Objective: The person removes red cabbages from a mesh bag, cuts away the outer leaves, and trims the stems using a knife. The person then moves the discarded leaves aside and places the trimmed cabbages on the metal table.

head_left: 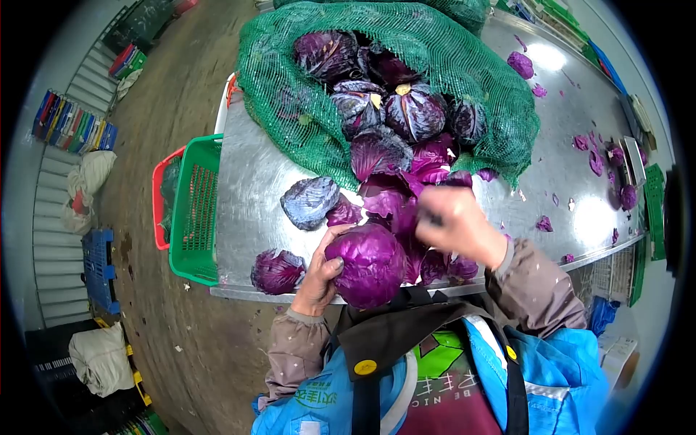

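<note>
My left hand (317, 279) is wrapped round the side of a smooth, shiny red cabbage (366, 265) near the table's front edge. My right hand (458, 221) is curled closed just to the right, over loose purple leaves (388, 199). Something dark shows at its fingers, too blurred to name. Whole red cabbages with dull outer leaves (415, 112) spill from the mouth of a green mesh sack (290, 130). A greyish outer leaf (310, 202) lies left of the held cabbage, and a purple leaf (278, 272) rests at the front edge.
The steel table (250, 167) carries leaf scraps (544, 224) on its right side. A green plastic crate (196, 210) stands against its left end, with a red crate (158, 196) behind. A blue pallet (100, 270) and a white sack (101, 359) are on the floor at left.
</note>
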### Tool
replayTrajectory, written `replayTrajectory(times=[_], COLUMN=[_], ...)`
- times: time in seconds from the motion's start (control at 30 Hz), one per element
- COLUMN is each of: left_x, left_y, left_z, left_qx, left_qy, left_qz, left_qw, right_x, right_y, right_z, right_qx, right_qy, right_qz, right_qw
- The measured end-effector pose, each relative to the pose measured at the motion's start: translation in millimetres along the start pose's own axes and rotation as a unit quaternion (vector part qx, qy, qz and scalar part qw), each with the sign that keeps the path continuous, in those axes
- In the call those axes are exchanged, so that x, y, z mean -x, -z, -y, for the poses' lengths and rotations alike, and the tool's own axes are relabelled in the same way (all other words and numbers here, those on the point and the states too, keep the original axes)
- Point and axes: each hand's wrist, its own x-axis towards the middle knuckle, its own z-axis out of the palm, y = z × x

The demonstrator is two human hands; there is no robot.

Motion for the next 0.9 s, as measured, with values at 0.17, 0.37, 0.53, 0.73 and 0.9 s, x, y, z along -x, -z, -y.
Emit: replayTrajectory(times=[0.17, 0.37, 0.53, 0.73, 0.9], left_x=[3, -4, 6, 11, 9], left_y=[-7, -26, -19, -2, -2], left_z=[-19, -33, 19, 21, 36], left_qx=[-0.221, -0.382, -0.007, 0.140, 0.155], left_qy=[-0.133, -0.342, -0.071, 0.039, 0.045], left_qz=[-0.026, 0.007, -0.129, 0.033, 0.044], left_qw=[0.966, 0.858, 0.989, 0.989, 0.986], right_x=[10, 25, 24, 31, 18], right_y=[-13, -36, -56, -50, -38], right_z=[-30, -5, 4, -12, -8], right_qx=[-0.213, -0.705, -0.645, -0.648, -0.633], right_qy=[-0.196, -0.318, -0.368, -0.378, -0.345], right_qz=[-0.091, 0.150, 0.075, 0.078, 0.086], right_qw=[0.953, 0.616, 0.665, 0.657, 0.688])
